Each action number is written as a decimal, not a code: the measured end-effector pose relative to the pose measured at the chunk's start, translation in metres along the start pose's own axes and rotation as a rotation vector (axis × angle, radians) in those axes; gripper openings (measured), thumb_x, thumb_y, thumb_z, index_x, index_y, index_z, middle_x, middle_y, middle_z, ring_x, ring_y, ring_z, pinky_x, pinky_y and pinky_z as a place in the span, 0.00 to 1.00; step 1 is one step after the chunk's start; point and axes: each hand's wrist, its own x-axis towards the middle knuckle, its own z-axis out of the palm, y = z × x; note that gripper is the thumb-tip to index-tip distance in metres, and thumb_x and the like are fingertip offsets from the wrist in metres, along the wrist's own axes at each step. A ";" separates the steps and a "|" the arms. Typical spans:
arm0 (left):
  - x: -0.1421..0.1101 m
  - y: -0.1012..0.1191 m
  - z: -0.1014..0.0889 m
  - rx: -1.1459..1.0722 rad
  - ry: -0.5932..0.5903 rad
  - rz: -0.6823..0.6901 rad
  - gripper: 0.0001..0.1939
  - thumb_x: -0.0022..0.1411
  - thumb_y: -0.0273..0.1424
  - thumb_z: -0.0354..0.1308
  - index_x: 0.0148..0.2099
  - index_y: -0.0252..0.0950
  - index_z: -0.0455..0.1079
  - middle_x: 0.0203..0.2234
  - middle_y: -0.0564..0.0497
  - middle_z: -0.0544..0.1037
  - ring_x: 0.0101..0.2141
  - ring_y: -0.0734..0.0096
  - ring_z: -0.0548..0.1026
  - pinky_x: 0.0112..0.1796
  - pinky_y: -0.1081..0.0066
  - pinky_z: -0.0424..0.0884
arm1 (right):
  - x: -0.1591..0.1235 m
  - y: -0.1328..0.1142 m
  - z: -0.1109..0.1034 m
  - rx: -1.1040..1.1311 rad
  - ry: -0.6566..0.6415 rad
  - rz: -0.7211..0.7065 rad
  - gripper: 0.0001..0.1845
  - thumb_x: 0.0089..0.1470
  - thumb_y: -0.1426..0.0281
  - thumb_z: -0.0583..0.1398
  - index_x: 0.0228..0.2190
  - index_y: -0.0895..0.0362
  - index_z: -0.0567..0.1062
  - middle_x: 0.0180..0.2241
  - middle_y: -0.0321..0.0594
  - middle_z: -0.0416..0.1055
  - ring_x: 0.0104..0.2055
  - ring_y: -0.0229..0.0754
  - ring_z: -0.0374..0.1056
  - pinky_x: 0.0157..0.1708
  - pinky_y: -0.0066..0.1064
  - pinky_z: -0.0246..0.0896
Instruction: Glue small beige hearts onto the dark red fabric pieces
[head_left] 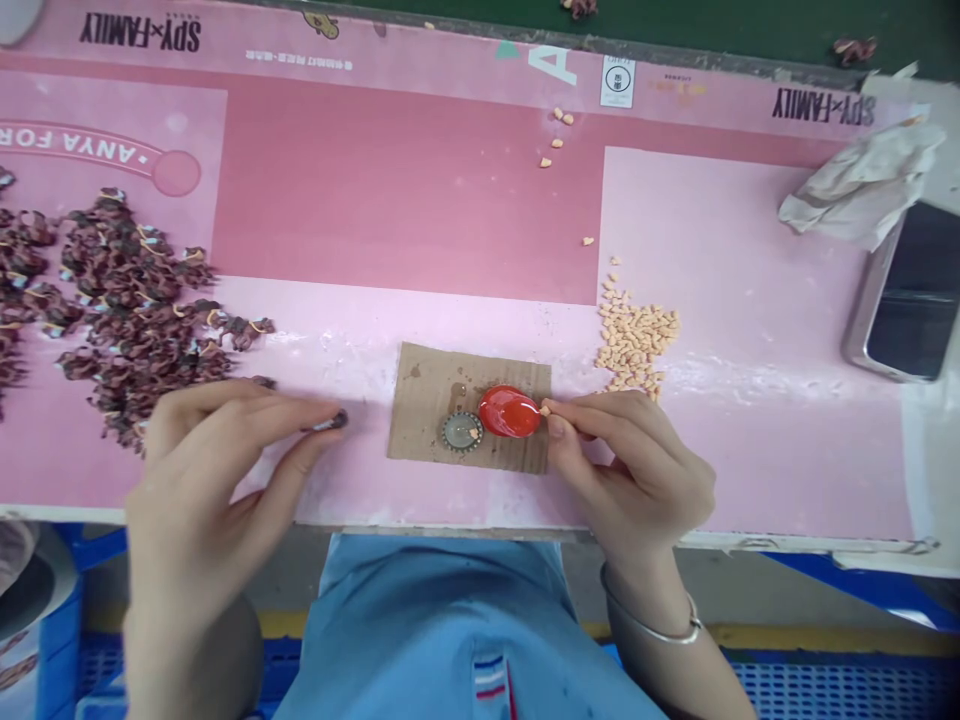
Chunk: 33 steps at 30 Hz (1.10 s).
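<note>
Head view: left hand point(217, 470) pinches a dark piece point(340, 419); right hand point(641, 475) pinches a beige piece point(545, 409) at the red oval point(510, 412), near the right edge of the cardboard point(420, 395); light contact should help.

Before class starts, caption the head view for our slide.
Right hand pinches a beige piece beside a red oval object; left hand pinches a small dark piece.

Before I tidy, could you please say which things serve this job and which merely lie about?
Job, probably: pinched dark piece, pinched pale bit, red oval, bottle cap, cardboard, pale pile, maroon pile.
Lying about, probably: phone, crumpled paper.
</note>
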 end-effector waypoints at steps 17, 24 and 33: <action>0.000 0.069 0.055 -0.357 0.057 0.107 0.10 0.67 0.22 0.65 0.35 0.40 0.72 0.34 0.55 0.84 0.33 0.70 0.81 0.31 0.67 0.81 | 0.008 -0.027 -0.011 0.136 -0.012 0.036 0.11 0.59 0.82 0.65 0.39 0.54 0.77 0.30 0.37 0.80 0.30 0.39 0.75 0.29 0.34 0.72; -0.005 0.073 0.056 -0.273 0.125 0.146 0.11 0.67 0.22 0.64 0.33 0.40 0.72 0.29 0.54 0.83 0.31 0.69 0.80 0.32 0.66 0.84 | 0.013 -0.043 -0.007 0.214 -0.070 0.028 0.12 0.59 0.84 0.64 0.38 0.56 0.76 0.28 0.35 0.78 0.29 0.36 0.74 0.29 0.31 0.72; -0.006 0.071 0.057 -0.279 0.110 0.202 0.09 0.68 0.21 0.63 0.34 0.36 0.75 0.32 0.52 0.83 0.36 0.71 0.80 0.37 0.70 0.85 | 0.011 -0.043 -0.009 0.155 -0.120 -0.026 0.09 0.60 0.82 0.64 0.37 0.58 0.77 0.28 0.37 0.79 0.30 0.35 0.74 0.32 0.29 0.75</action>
